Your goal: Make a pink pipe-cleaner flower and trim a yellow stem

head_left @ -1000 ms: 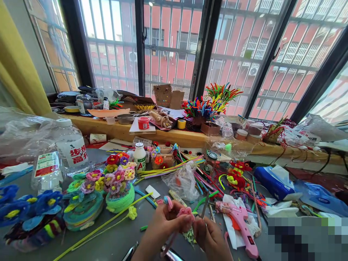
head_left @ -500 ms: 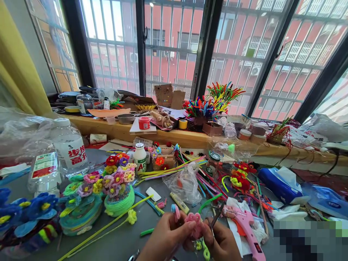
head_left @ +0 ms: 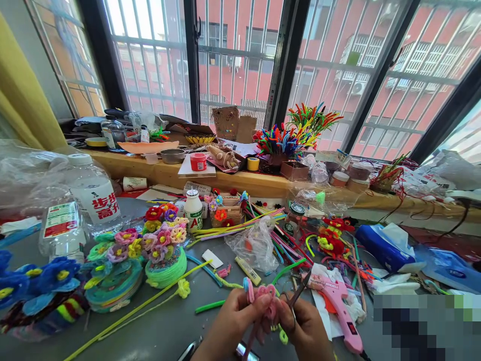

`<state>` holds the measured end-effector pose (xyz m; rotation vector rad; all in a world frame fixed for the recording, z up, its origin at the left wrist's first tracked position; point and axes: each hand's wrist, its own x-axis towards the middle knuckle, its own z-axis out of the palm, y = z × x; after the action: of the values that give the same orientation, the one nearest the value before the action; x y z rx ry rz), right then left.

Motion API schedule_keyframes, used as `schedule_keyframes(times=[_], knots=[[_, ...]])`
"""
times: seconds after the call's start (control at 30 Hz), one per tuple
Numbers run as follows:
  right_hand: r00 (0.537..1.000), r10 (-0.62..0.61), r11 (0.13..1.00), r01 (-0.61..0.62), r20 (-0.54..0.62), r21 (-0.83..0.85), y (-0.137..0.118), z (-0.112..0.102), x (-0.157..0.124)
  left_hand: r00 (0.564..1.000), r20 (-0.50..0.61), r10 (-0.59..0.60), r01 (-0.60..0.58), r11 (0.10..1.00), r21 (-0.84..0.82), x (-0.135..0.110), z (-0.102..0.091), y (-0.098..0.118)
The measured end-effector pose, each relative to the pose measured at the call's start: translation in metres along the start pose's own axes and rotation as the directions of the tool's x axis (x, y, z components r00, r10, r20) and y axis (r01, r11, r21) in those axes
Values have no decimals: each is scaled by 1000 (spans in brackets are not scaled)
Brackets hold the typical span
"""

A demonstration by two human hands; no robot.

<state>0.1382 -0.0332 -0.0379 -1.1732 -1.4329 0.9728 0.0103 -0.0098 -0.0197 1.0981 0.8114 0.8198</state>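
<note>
My left hand [head_left: 235, 321] pinches a pink fuzzy pipe-cleaner flower [head_left: 268, 295] between thumb and fingers. A small pink-and-blue looped piece [head_left: 248, 287] stands up beside its fingers. Scissors [head_left: 300, 289] are held in my right hand [head_left: 306, 326], with the blades pointing up and away and a finger loop at the fingers. The right fingertips press against the flower's right side. A pink stem [head_left: 252, 338] runs down below the hands. Behind the right hand lies a pink glue gun [head_left: 340, 306]. A yellow-green looped piece [head_left: 283, 337] shows below the hands.
Pipe-cleaner flower pots [head_left: 165, 271] stand at left, near large plastic bottles [head_left: 95, 198]. A crumpled clear bag [head_left: 255, 245], loose pipe cleaners [head_left: 225, 228] and a white bottle [head_left: 193, 210] lie farther back. Tissues in a blue pack [head_left: 383, 250] sit at right, below the cluttered windowsill [head_left: 158, 173].
The view has shifted slightly. The pink stem now shows hanging below the hands, and more of a shiny metal object shows at the bottom edge. Both hands keep their holds.
</note>
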Motion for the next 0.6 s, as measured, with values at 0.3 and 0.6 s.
schedule_keyframes(times=[0.3,0.6], knots=[[990,113,990,-120,88,79,5,-3,3,984,-167,63,-64,998,3,-3,6,8],[852,-76,991,121,518,-53,1,4,0,960,-252,119,-140,988,-64,-1,-7,13]])
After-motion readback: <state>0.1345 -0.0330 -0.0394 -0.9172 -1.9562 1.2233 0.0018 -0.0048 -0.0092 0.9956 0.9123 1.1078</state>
